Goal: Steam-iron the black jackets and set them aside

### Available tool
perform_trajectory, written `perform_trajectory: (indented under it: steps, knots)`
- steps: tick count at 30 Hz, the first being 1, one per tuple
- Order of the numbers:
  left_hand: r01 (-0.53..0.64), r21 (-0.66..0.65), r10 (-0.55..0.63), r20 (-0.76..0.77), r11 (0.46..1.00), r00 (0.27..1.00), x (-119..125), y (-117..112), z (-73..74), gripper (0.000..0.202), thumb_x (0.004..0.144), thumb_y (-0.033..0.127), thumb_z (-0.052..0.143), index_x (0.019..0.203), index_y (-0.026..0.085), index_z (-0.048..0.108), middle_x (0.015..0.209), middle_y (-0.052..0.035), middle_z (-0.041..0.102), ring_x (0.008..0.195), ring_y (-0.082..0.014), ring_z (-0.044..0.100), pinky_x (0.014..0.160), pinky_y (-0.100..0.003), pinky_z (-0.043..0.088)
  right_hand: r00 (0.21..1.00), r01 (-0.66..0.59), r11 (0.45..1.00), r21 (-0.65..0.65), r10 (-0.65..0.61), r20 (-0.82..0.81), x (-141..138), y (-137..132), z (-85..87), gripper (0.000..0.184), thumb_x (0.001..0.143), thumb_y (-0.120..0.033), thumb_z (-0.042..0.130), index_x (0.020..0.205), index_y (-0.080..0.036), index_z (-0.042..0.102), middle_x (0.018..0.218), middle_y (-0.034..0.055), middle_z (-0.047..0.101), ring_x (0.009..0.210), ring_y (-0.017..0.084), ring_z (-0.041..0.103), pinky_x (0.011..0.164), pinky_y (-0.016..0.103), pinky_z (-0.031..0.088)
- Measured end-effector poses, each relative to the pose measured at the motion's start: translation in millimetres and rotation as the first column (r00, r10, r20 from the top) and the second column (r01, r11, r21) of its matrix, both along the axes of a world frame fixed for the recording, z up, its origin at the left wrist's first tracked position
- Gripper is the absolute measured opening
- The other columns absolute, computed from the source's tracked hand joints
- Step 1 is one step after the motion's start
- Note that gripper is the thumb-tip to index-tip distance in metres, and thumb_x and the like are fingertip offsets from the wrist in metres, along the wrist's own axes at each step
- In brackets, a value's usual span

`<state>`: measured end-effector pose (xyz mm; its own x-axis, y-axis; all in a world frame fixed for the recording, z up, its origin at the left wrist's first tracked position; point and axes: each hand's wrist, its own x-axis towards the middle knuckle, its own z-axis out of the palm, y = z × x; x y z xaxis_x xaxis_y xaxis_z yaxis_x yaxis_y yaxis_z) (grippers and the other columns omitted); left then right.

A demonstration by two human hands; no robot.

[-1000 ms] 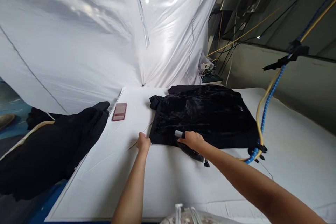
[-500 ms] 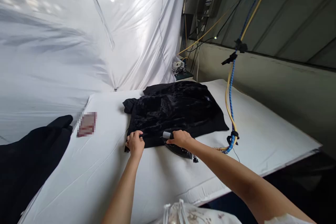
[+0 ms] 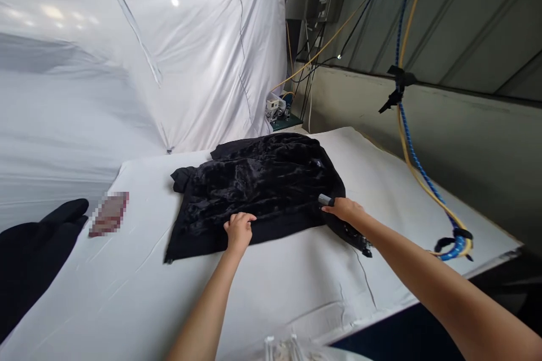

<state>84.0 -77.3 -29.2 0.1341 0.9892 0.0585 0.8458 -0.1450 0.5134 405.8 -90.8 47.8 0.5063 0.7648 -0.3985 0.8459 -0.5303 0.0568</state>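
A black garment (image 3: pixel 262 186) with a plush, shiny inside lies spread on the white padded table, a small label (image 3: pixel 317 163) near its right side. My left hand (image 3: pixel 239 232) rests on the near part of the garment, fingers slightly bent and apart, holding nothing. Wrapped round the handle of a dark iron (image 3: pixel 342 227) is my right hand (image 3: pixel 348 210). The iron lies over the garment's near right edge, and its grey handle end (image 3: pixel 326 199) sticks out past my fingers. My hand and forearm hide part of it.
Blue and yellow hoses (image 3: pixel 404 124) hang at the right and loop down to the table (image 3: pixel 288 282). A blurred reddish item (image 3: pixel 109 214) lies at left, beside more black cloth (image 3: pixel 38 259). White sheeting (image 3: pixel 139 56) hangs behind.
My right hand has slid the iron rightward along the garment's near edge. My left hand has moved right from the near left corner. The hoses' lower loop has swung right.
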Motion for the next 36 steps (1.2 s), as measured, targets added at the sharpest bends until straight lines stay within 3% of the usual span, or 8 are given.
perform_trajectory:
  steps: [5,9,15,18,26,29,32,36]
  knots:
    - [0.117,-0.056,-0.121,-0.074,0.992,0.990,66,4,-6.6,0.031,0.078,0.012,0.048,0.096,0.033,0.062,0.108,0.0003,0.060,0.106,-0.0185,0.045,0.090,-0.037,0.027,1.000,0.006,0.999,-0.050,-0.006,0.002,67,0,8.4,0.057,0.067,-0.065,0.048,0.098,-0.019,0.063,0.102,0.0145,0.061,0.095,0.032,0.057,0.071,0.038,0.043]
    - [0.042,-0.129,-0.063,-0.164,0.991,0.985,100,5,-14.4,0.038,0.078,0.029,0.052,0.116,0.036,0.052,0.115,-0.0041,0.054,0.105,-0.0233,0.045,0.088,-0.039,0.031,0.991,-0.129,0.989,-0.068,0.126,-0.045,97,3,16.7,0.057,0.065,-0.065,0.050,0.097,-0.020,0.063,0.098,0.0134,0.062,0.092,0.031,0.058,0.069,0.037,0.043]
    - [-0.134,-0.111,0.100,-0.270,0.985,0.958,128,14,-19.4,0.054,0.080,0.031,0.049,0.132,0.034,0.035,0.125,-0.0080,0.044,0.103,-0.0262,0.045,0.082,-0.036,0.039,0.854,-0.507,0.862,-0.002,0.502,-0.137,89,10,17.0,0.054,0.058,-0.066,0.057,0.093,-0.025,0.064,0.095,0.0086,0.064,0.091,0.029,0.057,0.072,0.034,0.041]
    - [-0.214,-0.166,0.154,-0.317,0.963,0.936,131,17,-20.9,0.057,0.079,0.033,0.050,0.133,0.030,0.034,0.128,-0.0096,0.042,0.104,-0.0280,0.044,0.078,-0.036,0.041,0.799,-0.590,0.808,-0.018,0.580,-0.159,82,22,7.3,0.051,0.058,-0.064,0.058,0.091,-0.025,0.065,0.092,0.0074,0.065,0.091,0.029,0.058,0.073,0.034,0.041]
    - [-0.224,-0.097,0.188,-0.291,0.970,0.938,129,14,-17.1,0.044,0.081,0.026,0.047,0.125,0.025,0.046,0.114,-0.0079,0.054,0.101,-0.0247,0.047,0.082,-0.035,0.038,0.918,-0.375,0.927,-0.001,0.371,-0.142,130,50,-4.8,0.056,0.062,-0.068,0.051,0.100,-0.028,0.062,0.097,0.0067,0.064,0.091,0.028,0.058,0.070,0.035,0.041]
    - [-0.125,-0.042,0.111,-0.240,0.991,0.964,147,17,-15.2,0.033,0.082,0.021,0.046,0.112,0.029,0.055,0.111,-0.0047,0.057,0.104,-0.0212,0.045,0.085,-0.034,0.036,0.932,-0.325,0.946,0.010,0.322,-0.165,145,48,-7.1,0.054,0.063,-0.068,0.049,0.096,-0.027,0.062,0.094,0.0057,0.065,0.088,0.026,0.059,0.068,0.033,0.041]
    - [-0.027,-0.067,0.012,-0.212,0.997,0.977,172,21,-15.4,0.035,0.081,0.027,0.049,0.115,0.033,0.052,0.121,-0.0029,0.052,0.107,-0.0217,0.043,0.087,-0.035,0.035,0.945,-0.272,0.962,0.020,0.271,-0.183,154,43,-11.7,0.058,0.063,-0.070,0.047,0.096,-0.025,0.062,0.094,0.0070,0.064,0.087,0.026,0.059,0.066,0.032,0.042]
    - [-0.079,-0.114,0.045,-0.276,0.990,0.960,194,27,-17.3,0.038,0.080,0.036,0.049,0.119,0.034,0.049,0.122,-0.0051,0.049,0.107,-0.0261,0.042,0.084,-0.039,0.035,0.953,-0.230,0.972,0.041,0.234,-0.192,167,34,-16.5,0.063,0.065,-0.073,0.042,0.095,-0.021,0.061,0.095,0.0095,0.064,0.085,0.026,0.059,0.062,0.030,0.042]
